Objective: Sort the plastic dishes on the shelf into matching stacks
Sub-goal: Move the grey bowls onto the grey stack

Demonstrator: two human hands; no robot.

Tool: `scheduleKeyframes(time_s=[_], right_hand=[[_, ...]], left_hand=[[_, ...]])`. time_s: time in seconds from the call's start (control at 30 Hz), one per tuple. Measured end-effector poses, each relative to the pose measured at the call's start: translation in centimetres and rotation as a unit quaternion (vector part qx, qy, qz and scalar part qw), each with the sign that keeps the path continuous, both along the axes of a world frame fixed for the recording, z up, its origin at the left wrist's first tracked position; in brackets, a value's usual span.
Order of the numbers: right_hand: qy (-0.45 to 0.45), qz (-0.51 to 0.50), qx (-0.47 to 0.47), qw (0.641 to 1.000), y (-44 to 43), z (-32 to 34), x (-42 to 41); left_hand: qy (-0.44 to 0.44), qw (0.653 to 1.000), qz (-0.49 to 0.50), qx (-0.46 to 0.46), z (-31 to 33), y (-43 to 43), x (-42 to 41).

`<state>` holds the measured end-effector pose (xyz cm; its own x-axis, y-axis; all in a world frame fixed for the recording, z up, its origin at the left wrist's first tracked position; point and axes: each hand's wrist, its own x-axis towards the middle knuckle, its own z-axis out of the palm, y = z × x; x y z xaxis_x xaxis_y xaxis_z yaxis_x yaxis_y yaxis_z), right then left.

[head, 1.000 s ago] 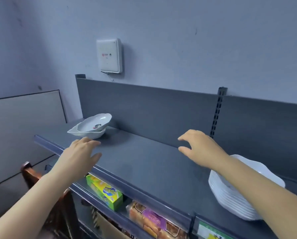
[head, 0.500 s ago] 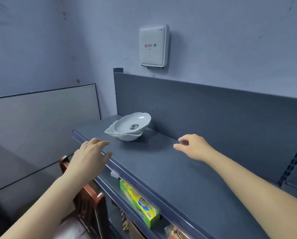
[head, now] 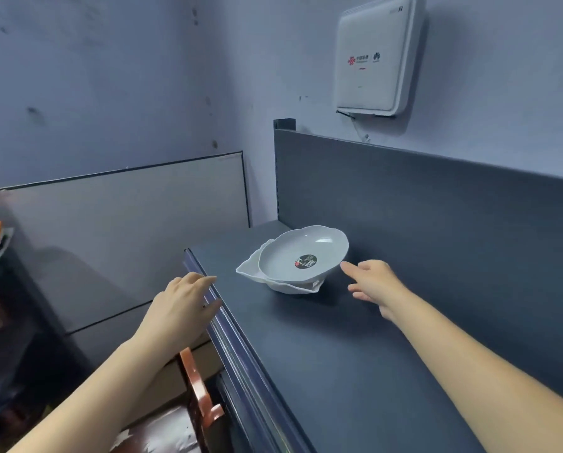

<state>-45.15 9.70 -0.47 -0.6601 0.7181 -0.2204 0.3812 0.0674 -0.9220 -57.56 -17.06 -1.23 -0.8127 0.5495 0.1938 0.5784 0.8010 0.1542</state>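
Sticker (head: 305,260) in top dish (head: 303,253), text blurred, possibly a brand label.

1. The shelf (head: 322,348) looks like painted metal, dark grey and matt, with a smooth top.
2. Its front edge strip (head: 237,351), at about 7 o'clock from the dishes, is glossier and catches light.
3. The upper dish (head: 301,253) is smooth, pale plastic with a soft sheen and a dark paper label (head: 305,260) inside.
4. The lower dish (head: 250,273) is white plastic, equally smooth.
5. The wall box (head: 376,57), at 1 o'clock, is smooth white plastic.
6. The wall (head: 110,76) is matt paint, scuffed.
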Motion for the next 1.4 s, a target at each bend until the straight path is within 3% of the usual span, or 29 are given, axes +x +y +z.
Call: scheduleKeyframes(time_s=[0.13, 0.27, 0.53, 0.6, 0.7, 0.77, 0.93, 1.17, 1.4], right_hand=[[0.029, 0.011, -0.088, 0.996, 0.7, -1.1, -3.1], [0.053, 0.003, -0.148, 0.988, 1.0, -1.7, -5.0], [0.094, -0.072, -0.173, 0.978, 1.6, -0.4, -4.6], [0.105, -0.086, -0.172, 0.976, 1.7, 0.1, -3.8], [0.120, -0.113, -0.172, 0.971, 1.8, 0.5, -2.6], [0.136, -0.137, -0.171, 0.966, 1.7, 0.8, -1.7], [0.163, -0.182, -0.142, 0.959, 1.3, 1.6, 0.8], [0.197, -0.211, -0.101, 0.952, -0.6, 2.1, 5.5], [0.247, -0.268, -0.074, 0.928, -3.3, 4.3, 12.3]], left_hand=[[-0.028, 1.000, 0.004, 0.014, -0.7, 0.9, -2.0], [-0.096, 0.991, 0.005, 0.089, -1.5, 2.5, -4.8], [-0.201, 0.972, -0.011, 0.118, -2.4, 7.3, -8.7], [-0.317, 0.934, 0.001, 0.167, -3.1, 8.5, -10.0], [-0.483, 0.848, -0.001, 0.217, -3.8, 9.8, -11.0], [-0.527, 0.819, -0.028, 0.223, -4.0, 10.2, -11.3], [-0.417, 0.876, -0.043, 0.238, -4.1, 11.0, -12.5], [-0.253, 0.929, -0.105, 0.251, -3.7, 10.5, -12.0], [-0.209, 0.920, -0.162, 0.290, -0.7, 10.9, -6.0]])
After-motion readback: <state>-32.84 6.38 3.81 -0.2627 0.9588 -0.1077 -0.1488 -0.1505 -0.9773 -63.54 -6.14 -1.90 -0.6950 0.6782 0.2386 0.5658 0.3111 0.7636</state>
